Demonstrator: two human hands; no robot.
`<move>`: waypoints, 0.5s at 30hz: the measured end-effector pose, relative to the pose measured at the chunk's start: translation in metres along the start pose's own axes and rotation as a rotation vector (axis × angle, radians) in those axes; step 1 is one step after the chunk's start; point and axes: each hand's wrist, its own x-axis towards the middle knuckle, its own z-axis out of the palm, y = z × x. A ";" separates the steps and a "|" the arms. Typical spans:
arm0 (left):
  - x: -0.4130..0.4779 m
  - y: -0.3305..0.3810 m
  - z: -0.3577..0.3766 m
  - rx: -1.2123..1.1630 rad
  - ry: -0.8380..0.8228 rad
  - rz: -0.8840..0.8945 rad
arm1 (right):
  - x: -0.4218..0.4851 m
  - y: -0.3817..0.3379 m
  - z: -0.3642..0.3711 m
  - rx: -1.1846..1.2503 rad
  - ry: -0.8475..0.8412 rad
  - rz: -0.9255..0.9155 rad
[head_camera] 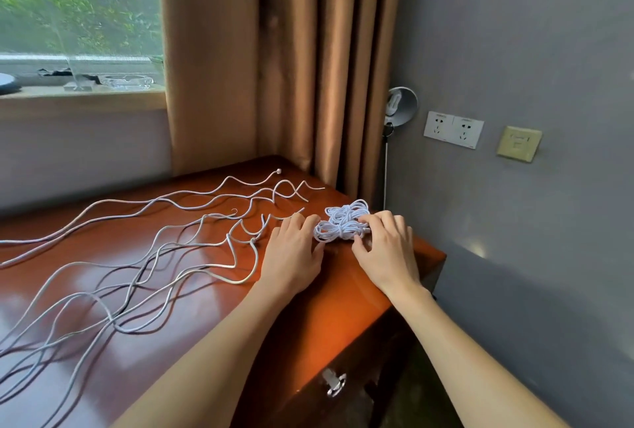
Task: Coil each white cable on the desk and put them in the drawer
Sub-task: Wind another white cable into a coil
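**Task item.** One coiled white cable bundle point(343, 223) lies on the far right corner of the desk point(326, 307), close to the right edge. Its loops are wound untidily, with cross-wraps at the middle.

**Hands.** The left hand point(295, 252) rests palm down on the desk at the bundle's left end. Its fingers are loosely extended and slightly spread, and the thumb tip touches the nearest loop. It grips nothing. The right hand point(387, 249) covers the bundle's right end. Its fingers are curled over the top of the loops and the thumb is set against the near side, so the bundle is held between them. Both forearms are bare.

**Remaining cables.** Several loose white cables point(254, 256) run uncoiled across the desk from the near left towards the far right. They wave and cross one another, and their ends stop just left of the left hand.

**Drawer.** The drawer point(370, 352) sits under the near right edge of the desk. A metal ring pull point(334, 384) hangs on its front.

**Surroundings.**
- A brown curtain point(274, 60) hangs behind the desk.
- A window point(79, 2) lies to the far left.
- On the grey right wall are a double wall socket point(453, 129) and a beige wall plate point(518, 143).
- A lamp point(399, 105) with a round metal shade stands between curtain and wall.
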 end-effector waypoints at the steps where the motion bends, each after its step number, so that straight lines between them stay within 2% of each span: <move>1: -0.005 0.000 -0.004 0.009 0.006 0.006 | -0.001 -0.001 -0.001 0.002 0.004 0.000; 5: -0.030 -0.005 -0.022 0.071 0.039 0.040 | -0.007 -0.008 -0.008 0.011 0.015 -0.041; 8: -0.047 -0.010 -0.034 0.121 0.059 0.056 | -0.014 -0.017 -0.013 0.005 -0.049 -0.095; 15: -0.074 -0.034 -0.057 0.230 0.117 -0.044 | -0.029 -0.058 -0.013 0.121 -0.129 -0.218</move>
